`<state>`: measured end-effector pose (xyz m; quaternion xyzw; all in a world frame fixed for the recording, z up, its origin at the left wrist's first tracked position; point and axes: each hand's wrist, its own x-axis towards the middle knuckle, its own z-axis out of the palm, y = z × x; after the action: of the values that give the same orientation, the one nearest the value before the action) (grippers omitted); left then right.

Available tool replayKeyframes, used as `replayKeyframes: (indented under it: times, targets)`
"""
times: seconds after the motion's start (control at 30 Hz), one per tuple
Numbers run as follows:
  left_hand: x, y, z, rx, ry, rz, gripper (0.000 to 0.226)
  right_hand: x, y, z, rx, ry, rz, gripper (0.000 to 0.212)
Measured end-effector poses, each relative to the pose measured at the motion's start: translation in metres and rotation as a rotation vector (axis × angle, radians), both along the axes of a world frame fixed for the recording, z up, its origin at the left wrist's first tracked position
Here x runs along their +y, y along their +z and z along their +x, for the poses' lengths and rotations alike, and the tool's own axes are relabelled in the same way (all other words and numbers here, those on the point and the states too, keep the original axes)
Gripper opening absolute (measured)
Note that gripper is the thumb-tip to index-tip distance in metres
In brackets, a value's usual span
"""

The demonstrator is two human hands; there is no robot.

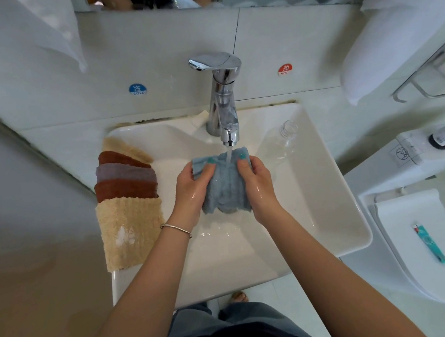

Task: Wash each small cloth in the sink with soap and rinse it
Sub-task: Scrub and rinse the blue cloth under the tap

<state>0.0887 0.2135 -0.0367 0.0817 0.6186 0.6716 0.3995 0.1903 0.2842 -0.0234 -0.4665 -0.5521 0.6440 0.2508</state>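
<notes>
While water runs from the chrome faucet (223,95), we're mid-wash on one cloth with plenty queued. Starting at nine o'clock from the basin's centre: a fanned stack of small cloths (126,180) lies along the left rim of the white sink (333,210) — tan, rust, grey, rust, then a big fluffy beige cloth (131,232) nearest us, carrying a white smear that may be soap; I can't say for sure. These look dry and untouched, so by my reading most of the job is ahead.

Moving to centre: the left hand (194,188) has its fingers curled round the left edge of the blue cloth (225,187), thumb on top, gripping firmly. That blue cloth hangs between both hands, right under the spout at twelve o'clock, the stream striking its upper fold — soaked through and drooping toward the drain. Whether this is wetting or rinsing I can't tell; no suds show.

Then the right hand (256,181) — same story, fingers wrapped round the cloth's right edge, holding it taut against its partner.

Out at two o'clock, a clear plastic bottle (280,144) lies on the sink's right shoulder.
</notes>
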Motion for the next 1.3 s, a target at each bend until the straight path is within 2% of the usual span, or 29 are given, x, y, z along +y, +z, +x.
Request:
replayKeyframes:
  times: [0.07,0.13,0.2,0.3,0.33,0.47,0.53,0.67,0.8,0.87,0.93,1.0,1.1,1.17,1.23,1.3]
  targets:
    - [0.003,0.0,0.006,0.113,0.054,-0.016,0.009,-0.005,0.002,-0.003,-0.008,0.093,0.002,0.023]
    - [0.005,-0.003,0.014,0.221,0.006,-0.026,0.014,-0.013,0.0,-0.007,-0.023,0.153,0.052,0.025]
    - [0.006,-0.005,0.022,0.273,-0.035,-0.009,0.013,-0.018,-0.005,-0.011,-0.027,0.146,0.108,0.027]
    - [0.007,-0.006,0.028,0.365,0.038,-0.044,0.005,-0.023,-0.009,-0.016,-0.007,0.103,0.156,0.031]
    - [0.008,-0.006,0.029,0.374,0.076,-0.068,0.002,-0.024,-0.01,-0.017,-0.015,0.092,0.166,0.03]
    - [0.018,-0.003,0.032,0.288,0.252,-0.073,0.02,-0.024,-0.01,-0.024,-0.066,0.059,0.176,0.019]
    - [0.028,0.002,0.03,0.281,0.253,-0.08,0.027,-0.019,-0.01,-0.029,-0.076,0.008,0.168,0.019]
    - [0.046,0.0,0.025,0.302,0.203,-0.092,0.04,-0.004,-0.006,-0.034,-0.198,-0.071,0.278,0.036]
    - [0.053,0.0,0.026,0.446,0.147,-0.104,0.049,0.004,-0.007,-0.028,-0.112,-0.128,0.213,0.041]
    - [0.05,0.002,0.028,0.412,0.158,-0.079,0.049,0.004,-0.009,-0.025,-0.105,-0.116,0.222,0.045]
    - [0.044,0.003,0.028,0.368,0.159,-0.13,0.046,0.0,-0.008,-0.025,-0.196,-0.017,0.288,0.047]
    - [0.034,0.003,0.027,0.242,0.201,-0.126,0.043,-0.006,-0.006,-0.026,-0.243,0.069,0.278,0.044]
    - [0.017,0.005,0.022,0.049,0.26,-0.014,0.03,-0.014,0.002,-0.026,-0.04,0.098,0.144,0.026]
    - [0.01,0.005,0.02,-0.027,0.238,0.021,0.022,-0.014,0.006,-0.02,0.077,0.05,0.152,0.017]
    - [0.009,0.005,0.022,0.007,0.158,-0.034,0.024,-0.013,0.006,-0.008,0.131,-0.008,0.155,0.012]
    - [0.011,0.008,0.029,0.093,0.069,-0.058,0.025,-0.012,0.002,0.007,0.094,-0.053,0.124,0.01]
